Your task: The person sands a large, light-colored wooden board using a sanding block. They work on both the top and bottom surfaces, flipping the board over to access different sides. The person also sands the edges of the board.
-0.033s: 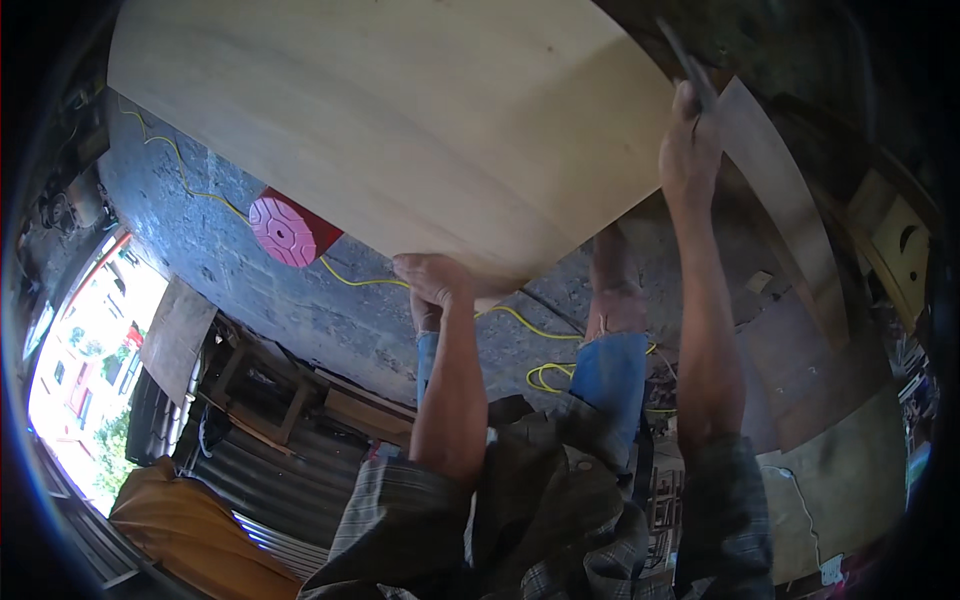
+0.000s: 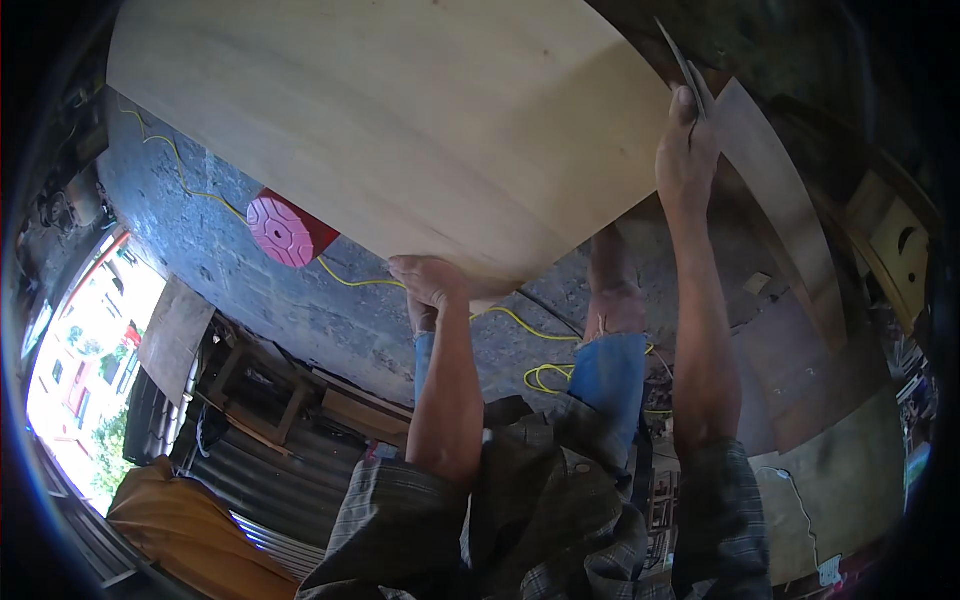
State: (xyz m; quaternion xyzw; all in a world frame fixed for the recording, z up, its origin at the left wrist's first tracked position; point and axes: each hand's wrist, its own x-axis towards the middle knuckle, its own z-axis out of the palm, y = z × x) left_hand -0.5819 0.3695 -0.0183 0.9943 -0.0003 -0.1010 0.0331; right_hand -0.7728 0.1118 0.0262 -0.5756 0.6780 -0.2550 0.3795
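Observation:
A large pale plywood panel fills the upper middle of the view, its near corner pointing toward my body. At the edge just left of that corner, my left hand is closed on the panel; some of its fingers are hidden. Beyond the panel's right edge, my right hand grips a thin, flat, greyish piece seen almost edge-on. Its exact kind cannot be made out. The thumb lies along this piece and the other fingers are mostly hidden.
A round pink-topped stool stands left of the panel. A yellow cord runs across the grey floor past my feet. A curved wooden sheet rises at the right. Boards and corrugated metal lie at the lower left.
The thin piece in my right hand shows more sharply and stands slightly more upright. Both hands have shifted only marginally to the left in the picture.

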